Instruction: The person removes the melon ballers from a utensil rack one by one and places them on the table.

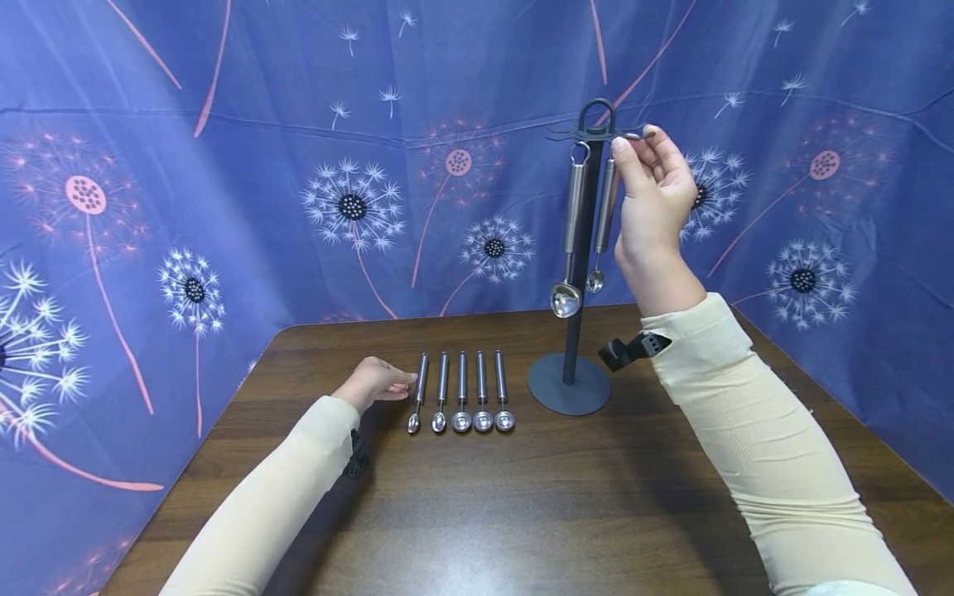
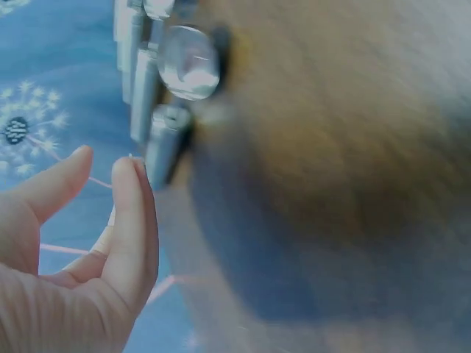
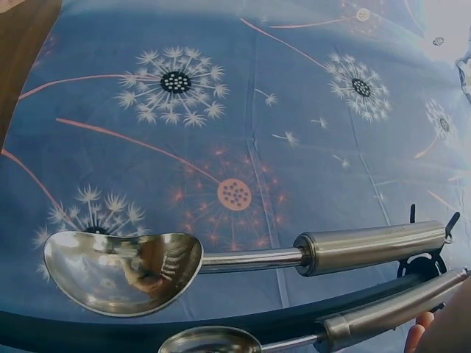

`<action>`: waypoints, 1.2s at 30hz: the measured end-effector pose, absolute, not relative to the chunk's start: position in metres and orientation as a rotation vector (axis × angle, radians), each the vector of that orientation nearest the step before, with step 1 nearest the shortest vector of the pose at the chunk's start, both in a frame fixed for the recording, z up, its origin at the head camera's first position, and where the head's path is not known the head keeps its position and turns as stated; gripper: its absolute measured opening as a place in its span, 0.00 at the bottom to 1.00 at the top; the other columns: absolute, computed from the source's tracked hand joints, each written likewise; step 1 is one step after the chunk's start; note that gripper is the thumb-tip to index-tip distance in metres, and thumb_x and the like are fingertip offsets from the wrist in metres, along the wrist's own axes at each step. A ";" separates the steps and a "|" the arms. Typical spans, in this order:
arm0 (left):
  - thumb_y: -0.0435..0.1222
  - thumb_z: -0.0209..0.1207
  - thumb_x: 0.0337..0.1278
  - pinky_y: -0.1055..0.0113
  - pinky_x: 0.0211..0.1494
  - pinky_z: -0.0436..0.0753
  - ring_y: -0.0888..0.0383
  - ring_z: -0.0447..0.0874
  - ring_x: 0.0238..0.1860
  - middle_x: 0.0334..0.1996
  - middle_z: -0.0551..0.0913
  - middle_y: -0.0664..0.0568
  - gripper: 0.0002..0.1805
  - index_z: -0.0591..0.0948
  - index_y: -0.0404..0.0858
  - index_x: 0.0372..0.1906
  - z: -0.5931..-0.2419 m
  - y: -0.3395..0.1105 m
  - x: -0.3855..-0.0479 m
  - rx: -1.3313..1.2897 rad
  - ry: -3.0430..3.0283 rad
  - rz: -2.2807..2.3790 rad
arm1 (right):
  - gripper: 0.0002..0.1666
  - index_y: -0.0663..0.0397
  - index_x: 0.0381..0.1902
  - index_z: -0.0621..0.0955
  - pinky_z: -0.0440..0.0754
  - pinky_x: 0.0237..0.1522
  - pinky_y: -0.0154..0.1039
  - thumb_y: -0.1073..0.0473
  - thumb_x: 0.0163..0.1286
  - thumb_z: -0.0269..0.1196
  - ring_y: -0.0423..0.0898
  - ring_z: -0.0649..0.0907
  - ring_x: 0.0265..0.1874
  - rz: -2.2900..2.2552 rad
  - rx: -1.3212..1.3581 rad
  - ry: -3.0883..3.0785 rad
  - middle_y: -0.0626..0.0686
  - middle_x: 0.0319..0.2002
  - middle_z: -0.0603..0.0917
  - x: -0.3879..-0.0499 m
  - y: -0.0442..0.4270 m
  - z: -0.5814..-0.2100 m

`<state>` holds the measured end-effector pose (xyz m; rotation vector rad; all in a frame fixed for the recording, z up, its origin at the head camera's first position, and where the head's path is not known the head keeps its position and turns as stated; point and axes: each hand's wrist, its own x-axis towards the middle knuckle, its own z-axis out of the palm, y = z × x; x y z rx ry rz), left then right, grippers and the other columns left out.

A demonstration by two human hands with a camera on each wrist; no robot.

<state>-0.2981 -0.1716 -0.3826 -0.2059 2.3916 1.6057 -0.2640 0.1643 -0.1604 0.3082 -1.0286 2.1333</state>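
My left hand (image 1: 378, 381) is just beside the leftmost small spoon (image 1: 421, 385) in a row of metal utensils. Its thumb and fingers are apart, with nothing between them in the left wrist view. At the top of a dark stand (image 1: 572, 331), my right hand (image 1: 656, 194) pinches the upper end of a small metal spoon (image 1: 607, 203), by one of the hooks. The thumb hides part of that end. Left of it, a steel ladle (image 1: 575, 207) hangs by its loop; its deep bowl fills the lower left of the right wrist view.
Several more steel utensils (image 1: 481, 385) lie parallel on the brown wooden table (image 1: 462, 505), handles pointing away. The stand's round base (image 1: 570, 401) is right of them. Behind the table hangs a blue cloth (image 1: 261, 66) with dandelion prints.
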 end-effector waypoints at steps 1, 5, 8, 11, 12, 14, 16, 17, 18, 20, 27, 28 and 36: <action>0.30 0.63 0.59 0.62 0.49 0.89 0.58 0.83 0.32 0.39 0.83 0.40 0.17 0.79 0.19 0.48 -0.380 -0.170 -0.297 -0.196 2.392 1.621 | 0.22 0.65 0.53 0.75 0.80 0.53 0.29 0.71 0.61 0.67 0.43 0.79 0.43 2.128 0.309 -1.030 0.54 0.43 0.78 -0.264 0.164 -0.161; 0.28 0.62 0.59 0.63 0.48 0.89 0.61 0.83 0.28 0.32 0.84 0.46 0.16 0.79 0.19 0.48 -0.364 -0.162 -0.294 -0.172 2.376 1.695 | 0.23 0.67 0.52 0.75 0.81 0.51 0.29 0.72 0.59 0.68 0.43 0.79 0.42 2.113 0.310 -1.031 0.54 0.42 0.79 -0.264 0.163 -0.162; 0.27 0.61 0.59 0.61 0.50 0.88 0.64 0.82 0.25 0.28 0.83 0.50 0.16 0.79 0.19 0.48 -0.350 -0.153 -0.290 -0.129 2.384 1.708 | 0.22 0.67 0.51 0.75 0.81 0.50 0.29 0.72 0.58 0.68 0.43 0.79 0.41 2.109 0.309 -1.023 0.54 0.41 0.79 -0.264 0.163 -0.163; 0.28 0.61 0.59 0.61 0.51 0.88 0.64 0.82 0.24 0.29 0.85 0.51 0.15 0.79 0.20 0.48 -0.336 -0.142 -0.286 -0.081 2.402 1.689 | 0.21 0.65 0.49 0.76 0.81 0.50 0.30 0.73 0.58 0.68 0.44 0.79 0.41 2.112 0.313 -1.009 0.54 0.40 0.80 -0.265 0.163 -0.162; 0.29 0.61 0.59 0.63 0.49 0.89 0.64 0.83 0.24 0.31 0.86 0.49 0.15 0.79 0.20 0.48 -0.331 -0.138 -0.284 -0.055 2.412 1.680 | 0.20 0.64 0.48 0.76 0.81 0.50 0.30 0.73 0.58 0.68 0.44 0.79 0.41 2.113 0.315 -1.005 0.54 0.40 0.80 -0.265 0.163 -0.162; 0.30 0.62 0.59 0.66 0.46 0.89 0.63 0.84 0.26 0.37 0.86 0.44 0.15 0.80 0.22 0.47 -0.322 -0.129 -0.282 -0.033 2.416 1.666 | 0.18 0.61 0.45 0.77 0.81 0.50 0.30 0.73 0.57 0.68 0.44 0.79 0.41 2.114 0.317 -0.999 0.54 0.40 0.80 -0.265 0.162 -0.162; 0.32 0.63 0.60 0.69 0.44 0.89 0.61 0.85 0.29 0.44 0.85 0.41 0.15 0.81 0.25 0.47 -0.311 -0.120 -0.280 -0.014 2.429 1.633 | 0.17 0.59 0.43 0.77 0.82 0.51 0.30 0.74 0.57 0.69 0.44 0.80 0.41 2.113 0.316 -0.993 0.54 0.40 0.80 -0.265 0.162 -0.162; 0.33 0.63 0.60 0.69 0.44 0.89 0.59 0.86 0.31 0.47 0.84 0.39 0.14 0.81 0.26 0.47 -0.306 -0.114 -0.279 -0.003 2.434 1.620 | 0.17 0.59 0.43 0.77 0.82 0.51 0.30 0.74 0.57 0.69 0.44 0.80 0.41 2.112 0.315 -0.991 0.54 0.40 0.80 -0.265 0.161 -0.162; 0.33 0.64 0.60 0.69 0.44 0.89 0.58 0.86 0.33 0.49 0.83 0.39 0.15 0.81 0.27 0.47 -0.300 -0.109 -0.278 0.004 2.442 1.609 | 0.17 0.59 0.43 0.77 0.82 0.51 0.30 0.74 0.57 0.69 0.44 0.80 0.41 2.109 0.314 -0.991 0.54 0.40 0.80 -0.265 0.161 -0.162; 0.35 0.64 0.60 0.70 0.45 0.89 0.54 0.87 0.38 0.52 0.82 0.39 0.15 0.82 0.28 0.47 -0.288 -0.097 -0.277 0.022 2.444 1.598 | 0.18 0.60 0.43 0.77 0.82 0.51 0.31 0.74 0.57 0.69 0.44 0.80 0.41 2.107 0.310 -0.985 0.54 0.40 0.79 -0.265 0.160 -0.161; 0.35 0.64 0.60 0.66 0.51 0.88 0.48 0.86 0.48 0.53 0.82 0.42 0.15 0.82 0.30 0.48 -0.255 -0.062 -0.273 0.160 2.418 1.637 | 0.19 0.59 0.44 0.77 0.82 0.50 0.32 0.74 0.56 0.69 0.44 0.80 0.39 2.088 0.295 -0.988 0.54 0.39 0.79 -0.265 0.157 -0.162; 0.36 0.64 0.60 0.65 0.54 0.87 0.48 0.86 0.49 0.54 0.82 0.43 0.16 0.81 0.31 0.49 -0.251 -0.058 -0.272 0.199 2.429 1.638 | 0.20 0.60 0.45 0.77 0.82 0.50 0.32 0.74 0.56 0.69 0.44 0.80 0.40 2.084 0.293 -0.990 0.54 0.39 0.79 -0.265 0.157 -0.162; 0.45 0.62 0.62 0.57 0.69 0.75 0.57 0.77 0.60 0.56 0.82 0.54 0.19 0.80 0.46 0.57 -0.224 -0.028 -0.274 0.514 2.558 1.663 | 0.18 0.61 0.46 0.78 0.81 0.51 0.32 0.72 0.58 0.69 0.44 0.79 0.41 2.081 0.299 -1.006 0.53 0.39 0.78 -0.264 0.159 -0.162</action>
